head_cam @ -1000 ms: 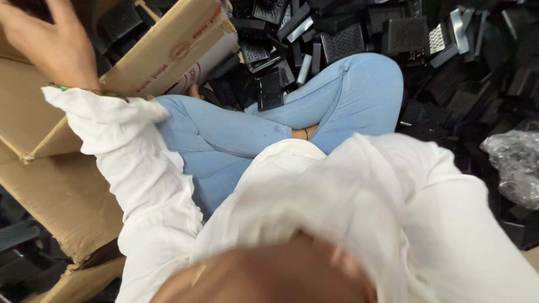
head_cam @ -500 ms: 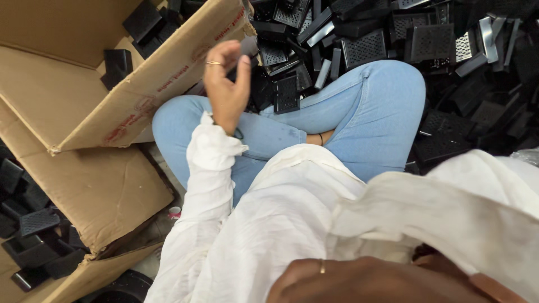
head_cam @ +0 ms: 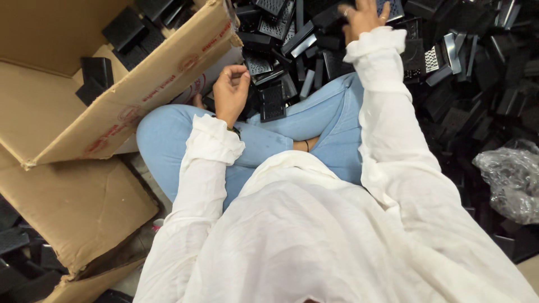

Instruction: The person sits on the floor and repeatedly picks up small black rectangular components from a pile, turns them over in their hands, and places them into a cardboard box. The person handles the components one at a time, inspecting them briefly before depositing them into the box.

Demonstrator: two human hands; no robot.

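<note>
At the far left an open cardboard box [head_cam: 84,112] lies tilted, with a few black plastic parts [head_cam: 98,76] resting inside it near its back wall; a flattened cardboard flap [head_cam: 73,207] lies below it on the floor. Just right of the box's front edge, the left hand [head_cam: 230,90] hangs above the knee of the light blue jeans [head_cam: 281,134], its fingers curled loosely inward with the thumb close to the fingertips; whether they pinch anything cannot be told, and nothing shows between them. Directly beside that hand, a black perforated plastic piece [head_cam: 272,101] rests against the jeans. Further right, a large heap of black plastic parts [head_cam: 460,73] spreads across the floor ahead of the crossed legs. The right hand [head_cam: 365,17] reaches into the top of this heap, fingers spread, touching a long black piece [head_cam: 328,17]; a ring shows on one finger. The white sleeve [head_cam: 387,112] runs back from it. At the far right, crumpled clear plastic wrap [head_cam: 508,179] lies on the pile's edge.
</note>
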